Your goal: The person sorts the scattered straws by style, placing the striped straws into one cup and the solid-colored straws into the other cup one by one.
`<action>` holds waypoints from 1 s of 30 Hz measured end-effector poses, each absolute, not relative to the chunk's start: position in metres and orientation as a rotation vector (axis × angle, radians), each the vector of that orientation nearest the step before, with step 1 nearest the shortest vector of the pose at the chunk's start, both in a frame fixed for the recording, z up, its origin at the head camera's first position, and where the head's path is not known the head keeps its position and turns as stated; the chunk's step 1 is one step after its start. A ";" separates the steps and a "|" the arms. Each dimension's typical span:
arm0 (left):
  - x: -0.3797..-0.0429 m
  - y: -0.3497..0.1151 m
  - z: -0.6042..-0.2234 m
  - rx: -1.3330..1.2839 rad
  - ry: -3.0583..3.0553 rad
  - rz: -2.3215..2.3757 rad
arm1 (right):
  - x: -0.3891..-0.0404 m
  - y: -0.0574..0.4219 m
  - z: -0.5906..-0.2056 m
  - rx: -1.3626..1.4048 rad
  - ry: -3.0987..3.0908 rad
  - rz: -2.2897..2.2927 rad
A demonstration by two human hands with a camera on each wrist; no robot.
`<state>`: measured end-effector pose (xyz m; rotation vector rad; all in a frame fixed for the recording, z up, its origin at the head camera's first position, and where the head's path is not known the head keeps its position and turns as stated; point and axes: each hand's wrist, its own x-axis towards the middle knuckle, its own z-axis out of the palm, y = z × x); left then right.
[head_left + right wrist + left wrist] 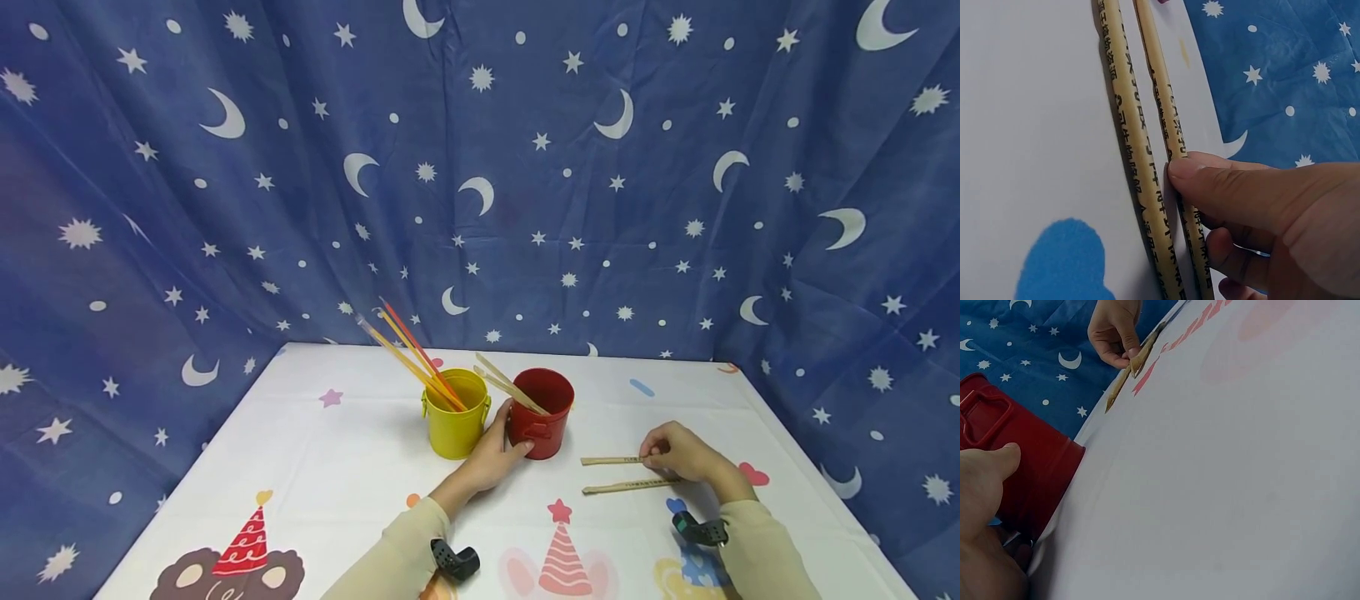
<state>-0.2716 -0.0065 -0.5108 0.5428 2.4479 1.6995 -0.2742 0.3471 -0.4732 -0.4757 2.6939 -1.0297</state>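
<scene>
My left hand (pixel 486 460) grips a small red metal bucket (pixel 553 438) from its left side, the thumb lying across the front near the handle. Pale thin sticks (pixel 504 385) lean out of that bucket to the left. Over on the right, my right hand (pixel 684 454) pinches the farther of two tan sticks (pixel 607 460) between thumb and fingers. Dark printed characters run along this stick, and the nearer printed stick (pixel 1138 140) lies almost parallel beside it on the cloth. In the left wrist view the red bucket (pixel 1038 462) stands upright on the table.
A yellow bucket (pixel 453 438) stands just left of the red one, holding several long orange, yellow and red sticks (pixel 412 350). White cloth with party prints covers the table (pixel 337 450). Behind it hangs a blue curtain (pixel 510 275) with moons and stars.
</scene>
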 end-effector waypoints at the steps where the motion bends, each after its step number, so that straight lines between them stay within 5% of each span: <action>1: -0.272 -0.007 -0.511 0.543 2.449 1.701 | -0.274 0.346 -0.473 -0.479 2.697 -1.030; 30: -0.273 -0.006 -0.510 0.525 2.454 1.689 | -0.271 0.342 -0.434 -0.606 2.862 -1.452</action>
